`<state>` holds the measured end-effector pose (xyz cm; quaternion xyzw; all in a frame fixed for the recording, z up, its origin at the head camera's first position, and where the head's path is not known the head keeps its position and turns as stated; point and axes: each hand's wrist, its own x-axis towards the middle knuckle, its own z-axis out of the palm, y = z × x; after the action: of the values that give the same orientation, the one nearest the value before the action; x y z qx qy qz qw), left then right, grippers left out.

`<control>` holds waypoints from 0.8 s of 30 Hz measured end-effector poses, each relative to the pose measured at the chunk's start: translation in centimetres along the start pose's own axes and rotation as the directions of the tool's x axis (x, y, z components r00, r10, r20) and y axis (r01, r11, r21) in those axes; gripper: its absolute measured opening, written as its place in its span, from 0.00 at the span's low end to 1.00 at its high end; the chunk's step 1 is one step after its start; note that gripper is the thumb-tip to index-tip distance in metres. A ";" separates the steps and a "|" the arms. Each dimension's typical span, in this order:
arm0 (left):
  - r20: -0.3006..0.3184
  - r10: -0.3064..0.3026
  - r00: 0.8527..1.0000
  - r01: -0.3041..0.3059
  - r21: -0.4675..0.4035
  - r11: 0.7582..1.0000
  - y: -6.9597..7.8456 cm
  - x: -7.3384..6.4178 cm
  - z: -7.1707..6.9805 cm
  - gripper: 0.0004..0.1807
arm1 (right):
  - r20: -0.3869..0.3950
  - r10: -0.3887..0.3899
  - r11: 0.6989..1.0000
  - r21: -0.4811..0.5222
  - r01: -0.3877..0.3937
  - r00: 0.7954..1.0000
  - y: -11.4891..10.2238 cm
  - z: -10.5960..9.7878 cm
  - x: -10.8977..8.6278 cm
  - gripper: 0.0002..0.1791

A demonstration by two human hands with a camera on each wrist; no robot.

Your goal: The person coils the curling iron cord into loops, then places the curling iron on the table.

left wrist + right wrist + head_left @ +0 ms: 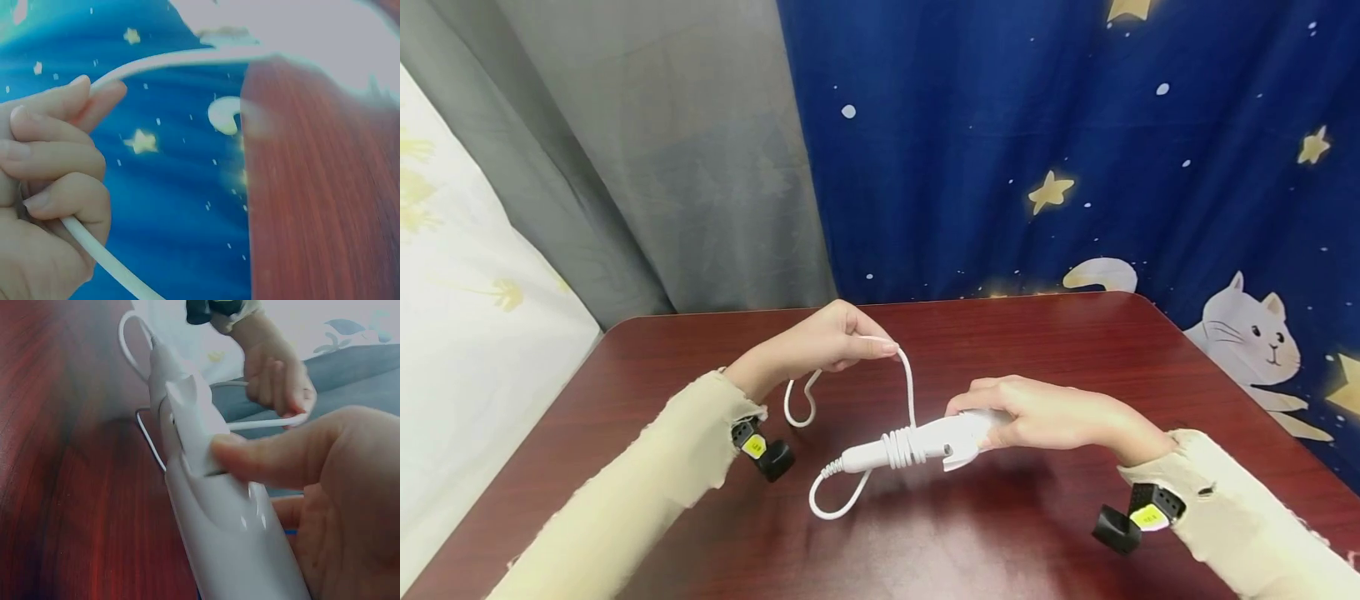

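A white appliance that looks like a curling iron point(936, 435) is held up over the table, its cord end towards the left. My right hand point(1048, 414) grips its thick body, and in the right wrist view the thumb rests by the raised lever point(190, 425). Several turns of white cord point(912, 387) wrap round the narrow handle, and a loose loop hangs under its end. Up and to the left, my left hand point(838, 340) pinches the cord between thumb and forefinger. The left wrist view shows the other fingers curled, with the cord point(175, 59) running through that hand.
The dark red wooden table point(715, 517) lies beneath both hands. Behind it hang a grey curtain point(685, 150) and a blue curtain point(940, 167) with stars and a cat. A white patterned cloth point(467, 333) is on the left. Both wrists carry small black cameras point(1117, 529).
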<state>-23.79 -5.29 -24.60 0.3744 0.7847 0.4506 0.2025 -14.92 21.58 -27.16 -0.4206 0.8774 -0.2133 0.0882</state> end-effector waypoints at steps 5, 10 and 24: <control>-0.008 0.020 1.000 -0.020 0.037 0.999 1.7 -0.7 1.1 0.09 | -0.024 0.060 0.994 -0.090 -0.062 0.998 -0.2 0.2 0.9 0.16; 0.007 0.032 0.999 -0.032 0.029 0.999 2.4 -1.8 2.0 0.11 | -0.144 0.142 0.977 -0.137 -0.162 0.979 0.8 0.3 1.1 0.17; 0.188 0.072 0.980 -0.085 0.059 0.995 1.8 -4.6 3.4 0.19 | -0.353 0.237 0.958 -0.069 -0.278 0.905 1.7 0.5 0.7 0.19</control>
<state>-17.89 -6.44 -24.85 0.4519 0.7615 0.3952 0.2442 -16.42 21.87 -28.34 -0.2620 0.9382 -0.2172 -0.0625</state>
